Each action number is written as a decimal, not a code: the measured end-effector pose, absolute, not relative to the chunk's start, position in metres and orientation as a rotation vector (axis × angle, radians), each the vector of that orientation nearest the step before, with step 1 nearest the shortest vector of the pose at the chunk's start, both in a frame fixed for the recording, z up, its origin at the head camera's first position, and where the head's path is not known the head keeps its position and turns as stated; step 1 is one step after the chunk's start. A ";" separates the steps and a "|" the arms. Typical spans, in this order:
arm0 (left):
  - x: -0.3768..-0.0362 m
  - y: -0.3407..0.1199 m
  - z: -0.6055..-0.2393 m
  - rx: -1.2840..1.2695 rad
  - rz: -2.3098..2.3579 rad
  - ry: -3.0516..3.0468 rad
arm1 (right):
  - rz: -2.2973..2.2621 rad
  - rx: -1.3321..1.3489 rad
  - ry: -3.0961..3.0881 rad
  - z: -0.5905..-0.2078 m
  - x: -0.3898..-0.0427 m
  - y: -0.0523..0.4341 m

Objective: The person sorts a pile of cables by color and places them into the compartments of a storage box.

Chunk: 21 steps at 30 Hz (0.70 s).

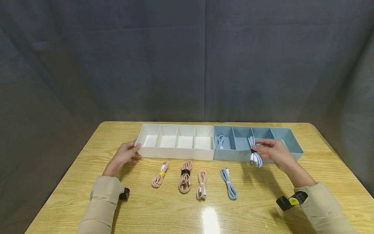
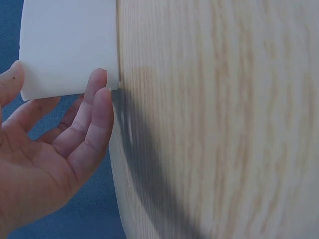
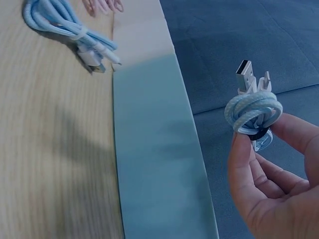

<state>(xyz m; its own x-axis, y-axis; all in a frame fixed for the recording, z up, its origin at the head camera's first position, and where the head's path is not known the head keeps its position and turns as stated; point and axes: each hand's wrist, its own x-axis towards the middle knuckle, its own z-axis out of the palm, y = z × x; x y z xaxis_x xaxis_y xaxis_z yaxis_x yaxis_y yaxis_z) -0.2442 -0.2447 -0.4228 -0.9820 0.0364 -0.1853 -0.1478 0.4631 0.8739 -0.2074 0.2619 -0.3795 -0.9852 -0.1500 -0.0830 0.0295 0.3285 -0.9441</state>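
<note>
Over the blue tray (image 1: 295,148), right hand (image 1: 273,152) pinches a coiled blue cable (image 1: 255,156), mid-placement; next needs lowering into a compartment. Left hand (image 1: 125,156), fingers relaxed, steadies white tray (image 1: 175,154).

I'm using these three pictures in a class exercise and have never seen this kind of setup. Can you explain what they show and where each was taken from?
A person works at a wooden table with bare hands. The wide picture comes from a head-worn camera; the two close-ups come from cameras on each wrist. At the back stand a white divided tray and a blue divided tray, one blue cable bundle in its leftmost compartment. In front lie three pink cable bundles and a blue cable. The left hand touches the white tray's end. The right hand pinches a coiled blue USB cable in its fingers, above the blue tray.
</note>
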 end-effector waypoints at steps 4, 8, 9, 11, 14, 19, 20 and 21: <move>-0.245 -0.246 -0.422 -0.112 1.542 2.532 | -1.737 -0.089 2.420 -0.375 -0.212 0.259; -0.245 -0.246 -0.422 -0.111 1.535 2.539 | -1.736 -0.075 2.409 -0.372 -0.218 0.258; -0.245 -0.246 -0.422 -0.111 1.534 2.539 | -1.739 -0.068 2.407 -0.372 -0.219 0.258; -0.245 -0.246 -0.423 -0.107 1.534 2.539 | -1.736 -0.048 2.410 -0.372 -0.223 0.258; -0.244 -0.246 -0.422 -0.100 1.537 2.538 | -1.719 -0.018 2.425 -0.373 -0.229 0.257; -0.245 -0.247 -0.422 -0.095 1.546 2.537 | -1.710 -0.004 2.436 -0.374 -0.238 0.257; -0.245 -0.247 -0.422 -0.096 1.549 2.536 | -1.716 -0.004 2.432 -0.374 -0.240 0.257; -0.245 -0.247 -0.422 -0.093 1.548 2.538 | -1.721 -0.005 2.427 -0.375 -0.242 0.257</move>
